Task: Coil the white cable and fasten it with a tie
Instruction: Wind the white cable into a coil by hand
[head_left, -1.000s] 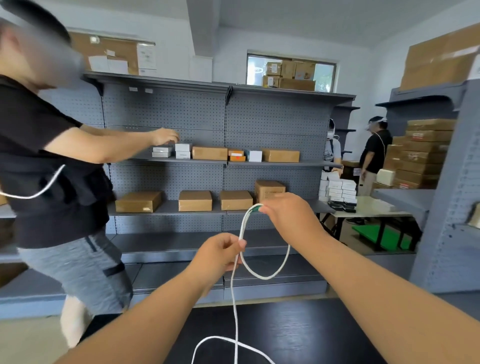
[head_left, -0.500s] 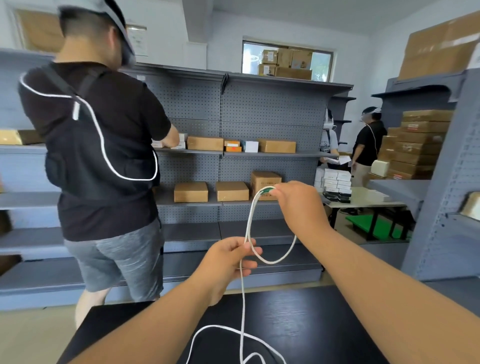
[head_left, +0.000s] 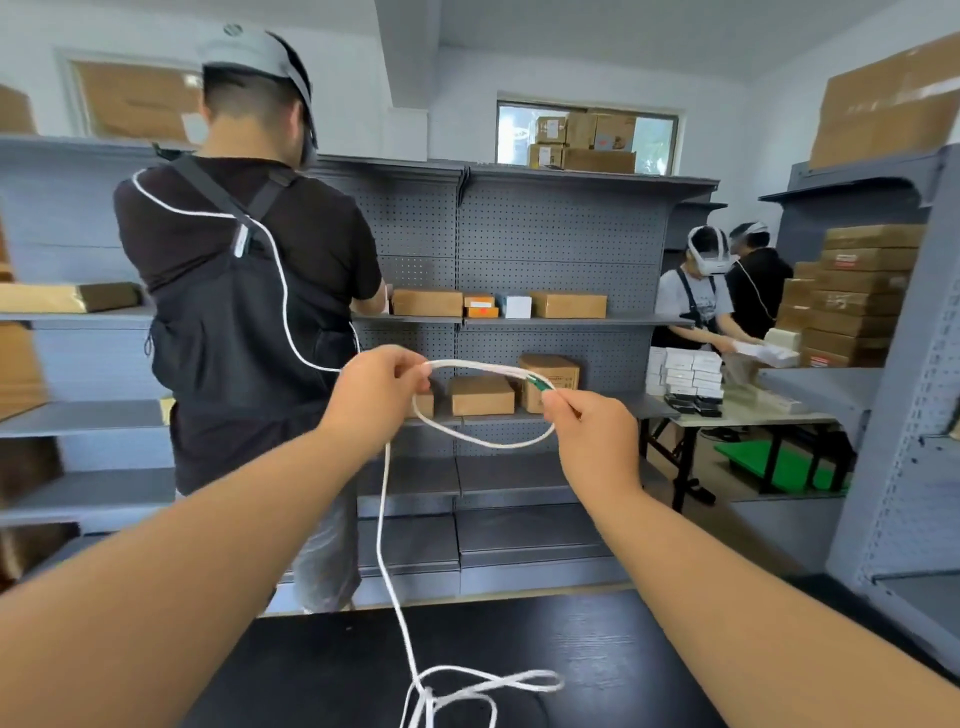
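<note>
I hold a thin white cable (head_left: 485, 441) stretched between both hands at chest height. It forms a flat loop lying sideways. My left hand (head_left: 376, 392) pinches the loop's left end. My right hand (head_left: 587, 441) pinches the right end, where a small green connector (head_left: 540, 385) sticks out. From my left hand the cable hangs straight down to the black table (head_left: 597, 654), and its loose end lies there in a few slack curls (head_left: 467, 691). No tie is in view.
A person in a black shirt (head_left: 249, 291) stands close ahead on the left, facing grey shelves (head_left: 561, 239) with cardboard boxes. Two more people work at a table (head_left: 748, 415) at the back right. A grey rack (head_left: 904, 415) stands at my right.
The loop has turned from hanging upright to lying sideways: my left hand rose and my right hand came down. The person ahead shifted right and now stands nearer in front of me.
</note>
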